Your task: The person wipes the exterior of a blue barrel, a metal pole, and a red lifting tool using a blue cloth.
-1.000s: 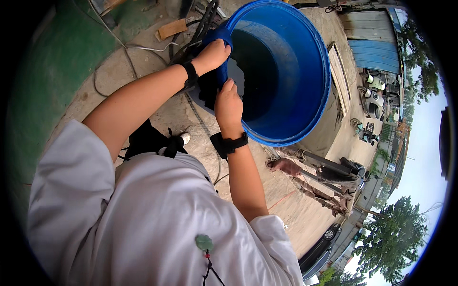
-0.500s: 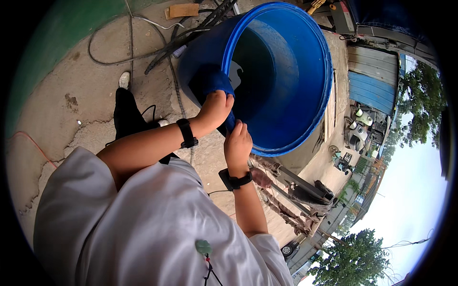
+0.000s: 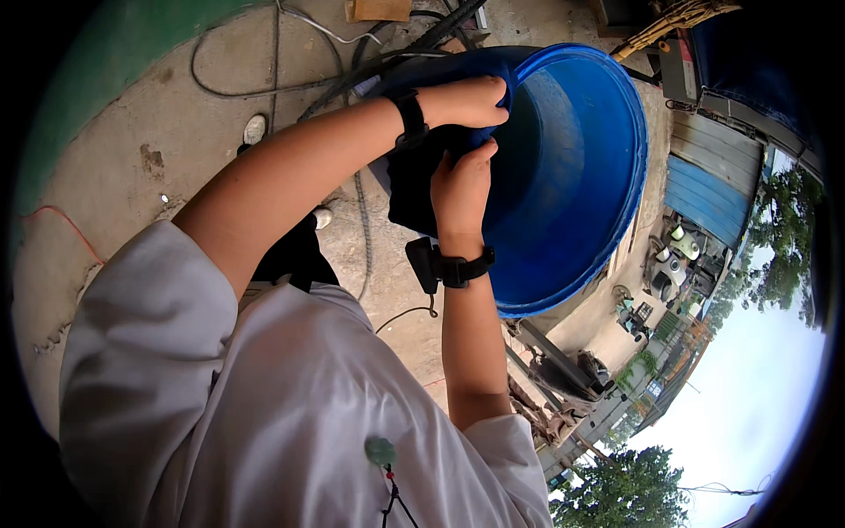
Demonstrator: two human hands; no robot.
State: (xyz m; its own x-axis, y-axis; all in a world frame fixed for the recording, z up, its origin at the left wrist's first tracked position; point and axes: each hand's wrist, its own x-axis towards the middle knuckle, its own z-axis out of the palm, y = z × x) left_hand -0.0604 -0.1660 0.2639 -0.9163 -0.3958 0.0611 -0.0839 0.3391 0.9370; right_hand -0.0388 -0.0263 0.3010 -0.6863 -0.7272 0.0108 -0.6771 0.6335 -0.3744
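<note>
1. A dark blue-black soft cloth (image 3: 418, 180) is near the middle of the frame, a little above centre. It is bunched up at the left edge of a big, round, open blue plastic barrel (image 3: 620, 167).
2. The left hand (image 3: 466, 103) is higher in the frame. Its fingers are curled in tight and it seems to have hold of the cloth. Some fingertips are hidden.
3. The right hand (image 3: 462, 194) is just below it. Its fingers are bent and its thumb points up. It seems to pinch the cloth too, but I can't see all of its grip.
4. The short bit of cloth between the hands runs from the upper hand down to the lower one, along the barrel's edge. The big dark part hangs left of the right hand and under the left wrist. Both hands touch the cloth, so neither is nearer. Its whole long way is hard to tell.
5. Bendy black hoses (image 3: 414, 51) lie on the ground, upper left of the barrel.
</note>
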